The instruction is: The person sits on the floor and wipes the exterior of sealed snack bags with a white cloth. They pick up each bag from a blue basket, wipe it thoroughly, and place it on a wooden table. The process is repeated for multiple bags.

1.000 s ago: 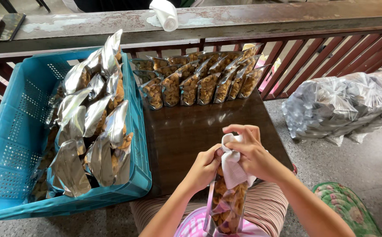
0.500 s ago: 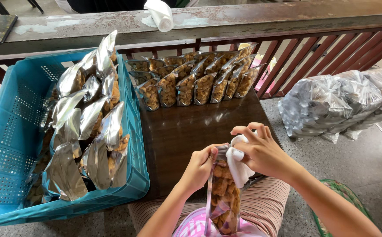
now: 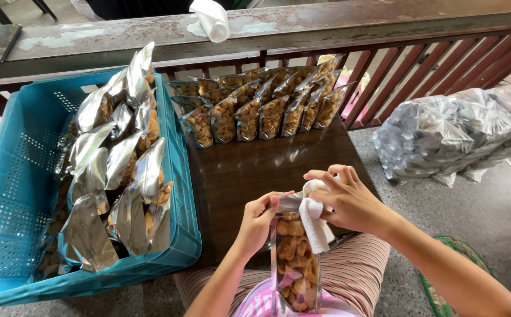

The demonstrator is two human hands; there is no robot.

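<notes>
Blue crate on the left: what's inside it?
The blue crate holds a heap of silver-and-clear snack pouches, filled with brown pieces. They cover the right side's floor; what lies under the heap cannot be seen.

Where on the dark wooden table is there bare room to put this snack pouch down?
The dark wooden table is bare in its middle, between the rows of filled clear snack pouches at the far edge and the hands: left hand, right hand with the white cloth. The blue plastic crate borders it on the left and is crowded with silver-backed pouches.
</notes>
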